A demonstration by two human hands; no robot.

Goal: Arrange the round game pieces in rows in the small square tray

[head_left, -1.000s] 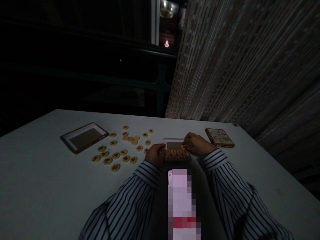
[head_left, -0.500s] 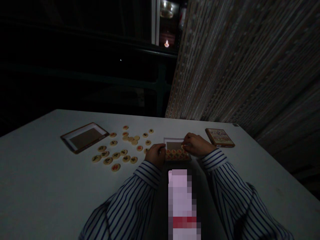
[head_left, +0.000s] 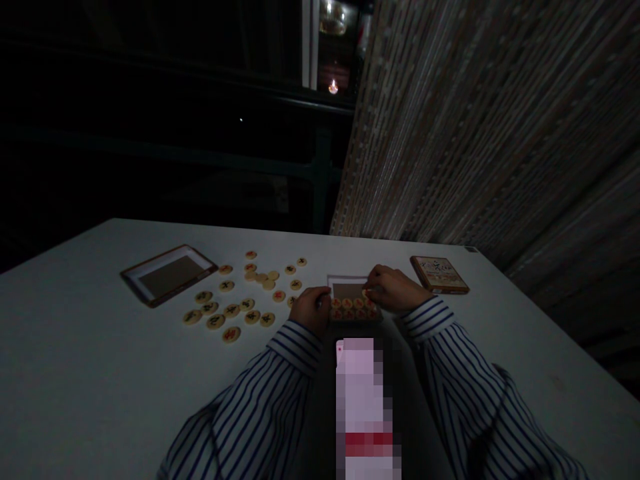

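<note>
A small open box (head_left: 345,280) lies on the white table (head_left: 100,373) straight ahead, with several round pale game pieces with red marks (head_left: 350,305) lined up in its near part. My left hand (head_left: 311,309) rests curled against the box's left edge. My right hand (head_left: 393,287) is over the box's right side, fingertips pinched on one round piece at the row's right end. Both arms wear striped sleeves.
Several loose round pieces (head_left: 240,293) with black or red marks are scattered left of the box. A flat open tray (head_left: 169,273) lies at the far left. A closed printed box (head_left: 439,274) sits at the right. A stacked wall rises behind; the room is dark.
Nothing has visibly moved; both hands stay at the box.
</note>
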